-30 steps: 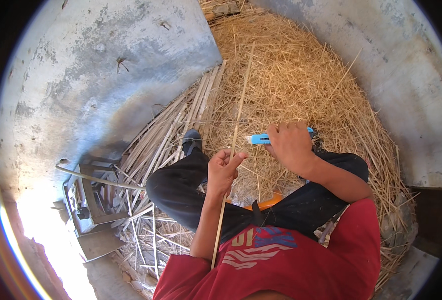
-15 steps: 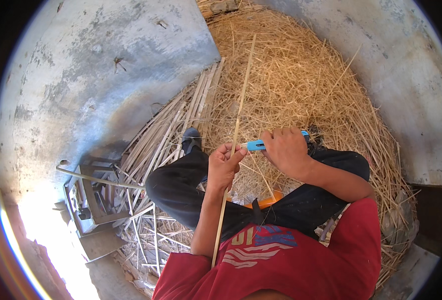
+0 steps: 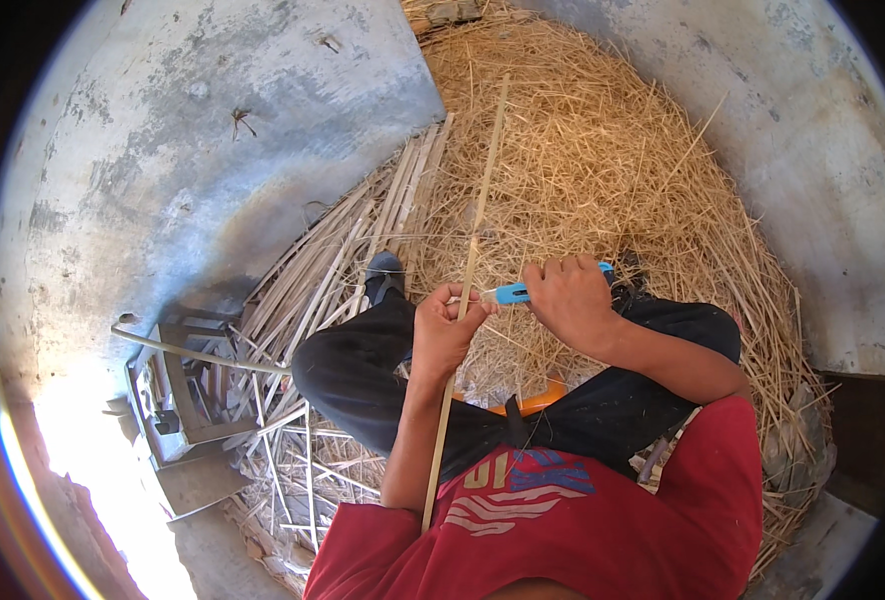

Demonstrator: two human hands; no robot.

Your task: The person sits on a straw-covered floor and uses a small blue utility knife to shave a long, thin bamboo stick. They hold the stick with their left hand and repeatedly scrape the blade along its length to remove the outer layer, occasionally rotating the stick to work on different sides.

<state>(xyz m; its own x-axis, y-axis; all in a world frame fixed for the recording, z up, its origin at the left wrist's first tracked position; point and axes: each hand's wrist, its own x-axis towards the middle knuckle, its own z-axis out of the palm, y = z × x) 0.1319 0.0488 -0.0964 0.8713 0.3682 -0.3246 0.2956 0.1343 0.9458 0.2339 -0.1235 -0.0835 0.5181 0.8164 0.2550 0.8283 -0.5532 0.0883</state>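
A long, thin bamboo strip [image 3: 486, 180] runs from beside my left forearm up over the shavings, nearly upright in the picture. My left hand [image 3: 444, 330] is closed around its middle, thumb and fingers pinching it. In my right fist [image 3: 573, 303] is a blue utility knife [image 3: 512, 293], held level with its blade end pointing left. The blade meets the strip or lies right beside it, close to my left thumb; the exact contact is too small to make out.
Pale shavings [image 3: 583, 150] cover the floor ahead and to the right. Split strips [image 3: 313, 270] lie piled at the left, near a wooden frame [image 3: 198, 400] with a stick across it. Grey walls [image 3: 213, 130] stand on both sides. An orange object [image 3: 538, 400] shows between my crossed legs.
Both hands stay almost in place, the knife still at the strip. The strip's far end has dipped very slightly, and the knife has shifted a little.
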